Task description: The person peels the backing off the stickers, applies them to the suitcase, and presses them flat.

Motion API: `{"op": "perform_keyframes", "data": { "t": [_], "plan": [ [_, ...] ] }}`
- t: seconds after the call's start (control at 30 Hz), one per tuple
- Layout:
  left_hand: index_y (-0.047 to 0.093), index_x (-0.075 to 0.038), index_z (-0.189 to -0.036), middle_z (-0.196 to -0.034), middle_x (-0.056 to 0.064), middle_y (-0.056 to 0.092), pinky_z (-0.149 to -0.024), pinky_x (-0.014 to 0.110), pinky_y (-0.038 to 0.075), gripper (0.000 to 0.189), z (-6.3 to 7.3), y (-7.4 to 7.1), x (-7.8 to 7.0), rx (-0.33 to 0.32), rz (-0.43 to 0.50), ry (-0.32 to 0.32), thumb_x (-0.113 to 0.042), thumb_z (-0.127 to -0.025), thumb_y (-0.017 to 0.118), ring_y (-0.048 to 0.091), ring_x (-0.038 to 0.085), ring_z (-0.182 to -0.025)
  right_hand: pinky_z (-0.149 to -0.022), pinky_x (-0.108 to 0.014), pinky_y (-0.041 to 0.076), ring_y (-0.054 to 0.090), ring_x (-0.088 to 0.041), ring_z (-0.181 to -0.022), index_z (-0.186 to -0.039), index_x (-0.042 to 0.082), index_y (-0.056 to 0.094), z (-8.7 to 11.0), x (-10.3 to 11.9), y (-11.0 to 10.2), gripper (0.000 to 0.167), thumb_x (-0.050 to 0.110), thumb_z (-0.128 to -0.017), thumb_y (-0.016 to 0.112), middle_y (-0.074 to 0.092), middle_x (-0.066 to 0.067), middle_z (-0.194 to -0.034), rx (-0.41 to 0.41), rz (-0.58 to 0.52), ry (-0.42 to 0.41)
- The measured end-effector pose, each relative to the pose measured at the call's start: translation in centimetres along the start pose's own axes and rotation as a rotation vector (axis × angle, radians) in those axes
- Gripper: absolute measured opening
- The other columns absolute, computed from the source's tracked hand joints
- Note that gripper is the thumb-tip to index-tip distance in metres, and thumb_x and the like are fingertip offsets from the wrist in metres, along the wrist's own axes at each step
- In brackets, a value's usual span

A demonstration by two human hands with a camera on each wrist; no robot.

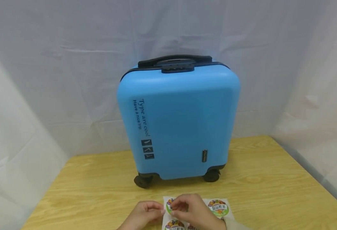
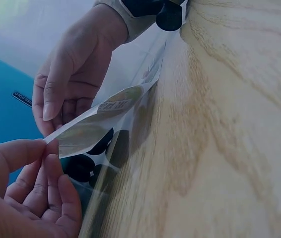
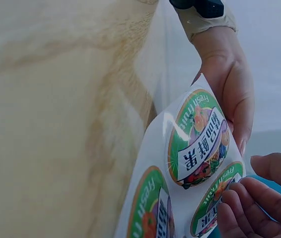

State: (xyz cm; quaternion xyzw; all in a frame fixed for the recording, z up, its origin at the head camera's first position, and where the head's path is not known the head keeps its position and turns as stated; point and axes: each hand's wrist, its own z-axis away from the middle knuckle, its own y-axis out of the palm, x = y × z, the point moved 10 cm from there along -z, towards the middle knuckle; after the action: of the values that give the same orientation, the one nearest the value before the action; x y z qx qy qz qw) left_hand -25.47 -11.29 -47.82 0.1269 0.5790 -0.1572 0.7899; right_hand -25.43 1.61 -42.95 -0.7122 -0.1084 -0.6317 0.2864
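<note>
A white sheet of round fruit stickers (image 3: 163, 129) is lifted at one edge, printed in green with "Fresh fruit" and Chinese lettering. My left hand (image 2: 26, 183) pinches that edge between thumb and index finger; in the head view the left hand (image 1: 144, 214) is at the sheet's left side. Over the upper left sticker (image 1: 169, 204) hovers my right hand (image 1: 197, 210), fingers bent and thumb apart from them. In the right wrist view the fingertips of the right hand (image 3: 264, 198) overlap the edge of a sticker (image 3: 215, 201).
A blue suitcase (image 1: 180, 121) with black handle (image 1: 174, 59) and wheels stands upright on the wooden table (image 1: 99, 185), just behind the sheet. White cloth (image 1: 85, 64) hangs behind and at both sides.
</note>
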Motion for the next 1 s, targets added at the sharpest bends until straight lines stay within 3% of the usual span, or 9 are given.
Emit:
{"op": "perform_keyframes", "data": {
  "t": [0.47, 0.77, 1.0],
  "plan": [
    [0.065, 0.005, -0.105, -0.092, 0.004, 0.071, -0.082, 0.033, 0.053, 0.024, -0.3, 0.7, -0.3, 0.052, 0.032, 0.048, -0.014, -0.091, 0.062, 0.065, 0.011, -0.087, -0.063, -0.023, 0.051, 0.064, -0.011, -0.071, -0.093, 0.004, 0.073, -0.1, -0.1, -0.1, 0.013, 0.014, -0.084, 0.070, 0.070, -0.006, -0.084, -0.053, -0.060, 0.024],
    [0.066, 0.002, -0.103, -0.092, 0.001, 0.070, -0.084, 0.033, 0.052, 0.021, -0.3, 1.1, -0.3, 0.078, 0.043, 0.049, -0.015, -0.092, 0.061, 0.065, 0.011, -0.089, -0.061, -0.024, 0.052, 0.064, -0.014, -0.069, -0.090, 0.005, 0.074, -0.2, -0.9, -0.2, 0.013, 0.016, -0.083, 0.072, 0.071, -0.007, -0.083, -0.083, -0.081, 0.055],
    [0.066, 0.004, -0.104, -0.093, 0.005, 0.071, -0.081, 0.031, 0.053, 0.024, -0.2, 1.3, -0.7, 0.079, 0.052, 0.067, -0.015, -0.091, 0.063, 0.065, 0.012, -0.087, -0.060, -0.024, 0.051, 0.063, -0.011, -0.065, -0.087, 0.005, 0.074, -0.3, -0.6, -0.3, 0.013, 0.018, -0.082, 0.073, 0.070, -0.006, -0.081, -0.098, -0.052, 0.014]
  ]
}}
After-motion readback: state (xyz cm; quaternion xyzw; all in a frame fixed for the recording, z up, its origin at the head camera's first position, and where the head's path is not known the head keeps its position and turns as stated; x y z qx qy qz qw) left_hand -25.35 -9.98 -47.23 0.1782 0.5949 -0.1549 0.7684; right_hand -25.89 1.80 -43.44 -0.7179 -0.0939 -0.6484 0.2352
